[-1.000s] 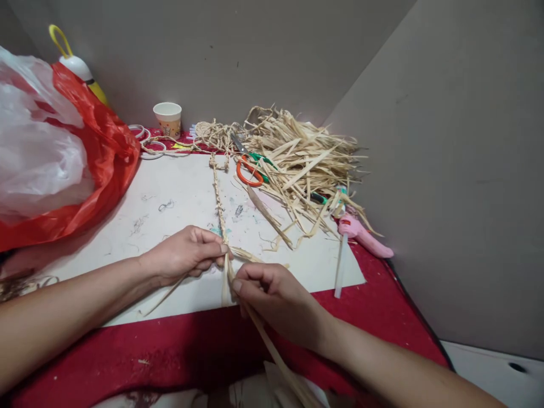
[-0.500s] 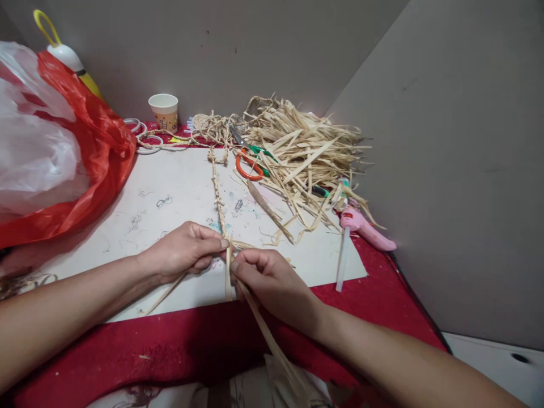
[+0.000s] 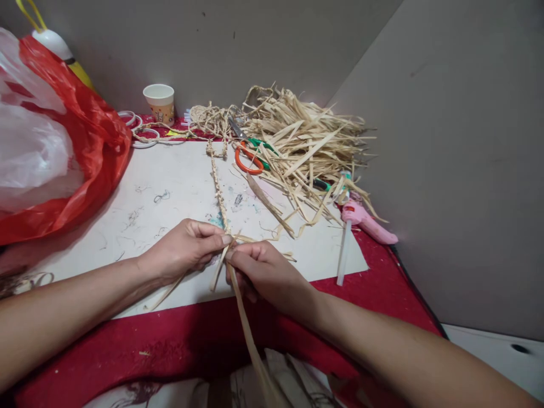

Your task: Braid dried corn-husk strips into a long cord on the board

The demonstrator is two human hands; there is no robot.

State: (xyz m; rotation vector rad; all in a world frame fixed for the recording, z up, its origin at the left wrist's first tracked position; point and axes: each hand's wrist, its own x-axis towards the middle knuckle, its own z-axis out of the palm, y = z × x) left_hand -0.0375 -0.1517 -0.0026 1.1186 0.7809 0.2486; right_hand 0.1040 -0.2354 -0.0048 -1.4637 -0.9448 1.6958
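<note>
A thin braid of dried straw (image 3: 218, 195) runs down the white board (image 3: 178, 187) towards me. My left hand (image 3: 187, 247) pinches its near end between thumb and forefinger. Close on the right, my right hand (image 3: 259, 263) is closed on a long flat straw strip (image 3: 244, 320), which trails down over the table edge to my lap. A shorter loose strip (image 3: 218, 269) sticks out between the hands, and another strip end (image 3: 168, 293) pokes out below my left hand. The fingertips partly hide where the strips cross.
Behind lies a heap of dry straw (image 3: 310, 139), with orange-and-green scissors (image 3: 249, 158) at its left edge. A pink glue gun (image 3: 368, 221) lies to the right. A paper cup (image 3: 159, 105) stands at the back; a red plastic bag (image 3: 100, 136) and yellow-white bottle (image 3: 55, 45) are left.
The short strip between my hands has swung from hanging straight down to slanting left. My right hand has moved slightly left and up, and its long strip hangs more steeply.
</note>
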